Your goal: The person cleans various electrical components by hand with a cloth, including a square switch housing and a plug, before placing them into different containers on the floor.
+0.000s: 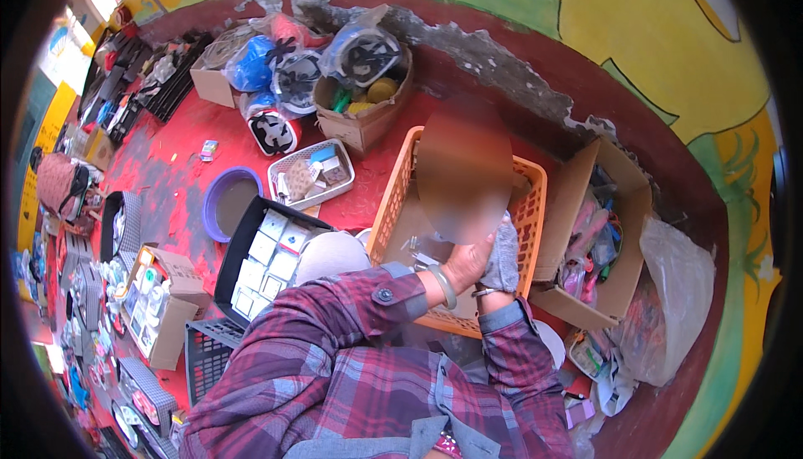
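Note:
Both hands are together over the near right part of an orange plastic basket. My left hand, bare with a bracelet at the wrist, has its fingers curled in against the right. Grey knitted fabric, apparently a glove, covers my right hand; its fingers do not show clearly. A brown blurred patch hides the fingertips and anything between them. Below the hands, cardboard lines the basket, with a few small pale pieces on it.
Right of the basket stands an open cardboard box of bright plastic items, beside a clear plastic bag. On the left are a black crate of small white boxes, a purple basin and a white basket. Bagged helmets lie by the wall.

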A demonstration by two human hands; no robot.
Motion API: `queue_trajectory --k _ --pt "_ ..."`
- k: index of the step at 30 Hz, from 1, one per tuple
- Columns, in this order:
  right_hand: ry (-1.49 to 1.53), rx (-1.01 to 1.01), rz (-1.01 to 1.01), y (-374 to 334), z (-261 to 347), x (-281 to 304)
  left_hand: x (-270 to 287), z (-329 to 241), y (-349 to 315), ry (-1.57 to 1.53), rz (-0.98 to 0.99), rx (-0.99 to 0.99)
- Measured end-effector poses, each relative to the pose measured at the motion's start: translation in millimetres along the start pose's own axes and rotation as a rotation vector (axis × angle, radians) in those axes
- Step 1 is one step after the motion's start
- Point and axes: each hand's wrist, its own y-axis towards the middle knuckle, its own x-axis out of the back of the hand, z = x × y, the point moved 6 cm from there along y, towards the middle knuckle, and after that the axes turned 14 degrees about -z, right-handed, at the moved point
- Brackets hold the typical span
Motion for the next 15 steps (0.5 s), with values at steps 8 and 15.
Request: queue_trajectory --k 8,15 --pt "-0.24 0.094 -0.116 4 -83 5 -10 -39 3 -0.106 0.172 0.063" --pt "0.519 -0.489 -0.222 31 -23 28 -6 -29 7 -0.159 0.206 0.281"
